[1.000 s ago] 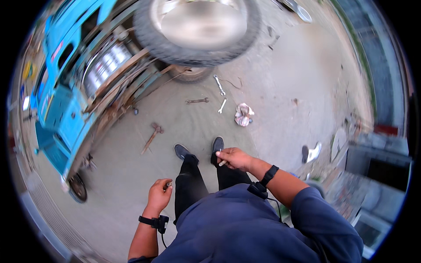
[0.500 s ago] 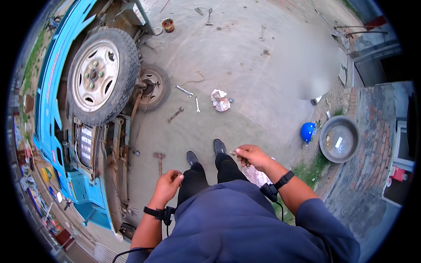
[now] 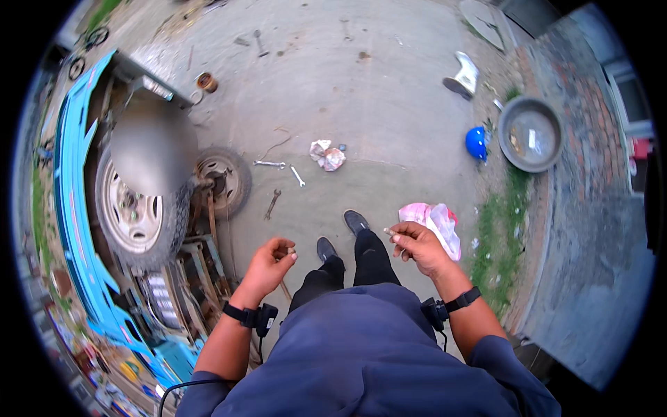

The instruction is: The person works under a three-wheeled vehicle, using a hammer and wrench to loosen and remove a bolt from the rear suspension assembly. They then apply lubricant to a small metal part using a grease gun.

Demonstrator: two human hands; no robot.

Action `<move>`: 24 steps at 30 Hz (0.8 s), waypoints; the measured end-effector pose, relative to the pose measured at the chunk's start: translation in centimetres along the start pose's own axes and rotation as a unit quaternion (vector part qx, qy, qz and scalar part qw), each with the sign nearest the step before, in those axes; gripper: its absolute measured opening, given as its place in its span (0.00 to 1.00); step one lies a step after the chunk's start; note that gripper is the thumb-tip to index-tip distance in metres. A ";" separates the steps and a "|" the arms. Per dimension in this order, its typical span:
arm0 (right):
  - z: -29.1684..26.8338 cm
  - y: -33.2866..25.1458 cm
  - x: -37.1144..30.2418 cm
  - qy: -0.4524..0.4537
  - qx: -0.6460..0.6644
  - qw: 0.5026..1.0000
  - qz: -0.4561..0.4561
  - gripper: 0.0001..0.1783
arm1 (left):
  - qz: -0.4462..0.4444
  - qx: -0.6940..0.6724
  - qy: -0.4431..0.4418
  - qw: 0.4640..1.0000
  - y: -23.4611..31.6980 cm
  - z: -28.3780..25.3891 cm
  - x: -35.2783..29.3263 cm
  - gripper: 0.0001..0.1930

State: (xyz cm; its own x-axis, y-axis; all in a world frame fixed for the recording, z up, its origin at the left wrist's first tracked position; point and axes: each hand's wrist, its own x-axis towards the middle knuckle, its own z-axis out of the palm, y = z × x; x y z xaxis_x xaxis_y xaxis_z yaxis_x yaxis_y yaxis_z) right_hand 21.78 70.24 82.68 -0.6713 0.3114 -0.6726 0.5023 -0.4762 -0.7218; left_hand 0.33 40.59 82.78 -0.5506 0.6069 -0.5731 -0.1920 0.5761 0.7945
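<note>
My left hand (image 3: 269, 267) hangs in front of my left thigh, its thumb and fingertips closed around a tiny thing that is too small to name. Level with it, my right hand (image 3: 421, 250) pinches a small, pale, stubby piece (image 3: 389, 232) between thumb and forefinger; its kind does not show. The hands are well apart. Beyond the right hand lies a pink and white plastic bag (image 3: 443, 228) on the ground. On the concrete ahead are an open-ended wrench (image 3: 273, 204) and two shiny wrenches, one lying crosswise (image 3: 269, 165) and one slanted (image 3: 297, 176).
At left stands a blue vehicle (image 3: 66, 201) with a large wheel (image 3: 132, 222), partly blurred over, and another wheel (image 3: 224, 182) beside it. Crumpled wrapping (image 3: 326, 155) lies ahead. At right are a blue helmet (image 3: 476, 144), a white boot (image 3: 464, 75) and a grey basin (image 3: 511, 156).
My view has turned to the right and my body has shifted. The white boot and more of the plastic bag now show. Both hands remain raised with fingers pinched; my left hand covers the hammer's head.
</note>
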 end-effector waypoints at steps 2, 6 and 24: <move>0.6 1.4 -1.1 0.010 0.020 1.000 -0.006 0.18 | -0.031 -0.023 -0.016 0.999 -0.2 -0.2 0.0 0.11; 0.8 3.9 -2.9 0.020 0.025 0.999 0.018 0.17 | -0.066 -0.004 -0.046 0.997 -0.3 -0.2 0.7 0.12; -7.8 13.6 -6.2 0.114 0.186 0.973 0.082 0.14 | -0.074 0.160 -0.120 0.977 3.4 8.5 5.9 0.13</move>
State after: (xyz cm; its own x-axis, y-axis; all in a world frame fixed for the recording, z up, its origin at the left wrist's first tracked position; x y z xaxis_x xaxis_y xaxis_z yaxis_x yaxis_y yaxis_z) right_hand 37.02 68.22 75.76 -0.4393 0.3606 -0.8228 0.3323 -0.7857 -0.5218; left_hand 3.40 50.76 80.38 -0.3227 0.5931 -0.7376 0.0299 0.7853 0.6184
